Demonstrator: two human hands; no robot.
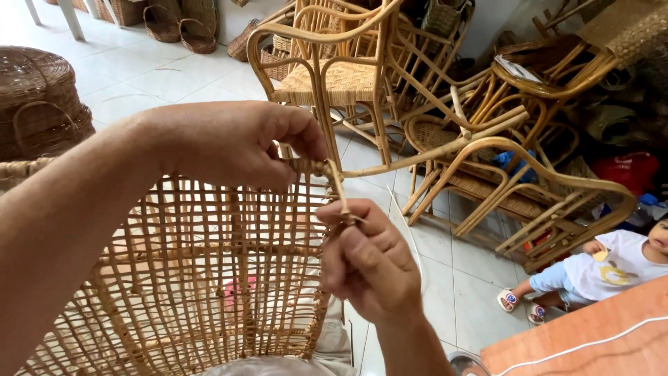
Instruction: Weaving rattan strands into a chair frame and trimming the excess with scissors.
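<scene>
Over my lap, close under the camera, lies an open-weave rattan panel (188, 278), a lattice of thin cane strips in crossed rows. At its upper edge my left hand (229, 143) sits with thumb and fingertips pinched narrow on the rim of the weave. My right hand (369, 261) is just below and to the right, its grip closed on a single cane strand (339, 186). That strand runs taut from my right fingers up to the panel's edge, meeting it just beside my left fingertips. Both hands are near each other but apart.

A pink patch shows through the lattice gaps; what it is I cannot tell.

Surroundings: pale floor tiles (459, 278). Several rattan chairs (341, 76) stand and lie stacked beyond the panel, some tipped on their sides. Lidded wicker basket (38, 97) at far left; more baskets along the back wall. At lower right, a corner of an orange-brown tabletop (591, 341) with a white cord across it. A small child (598, 268) in a white shirt and sandals sits on the floor next to it.
</scene>
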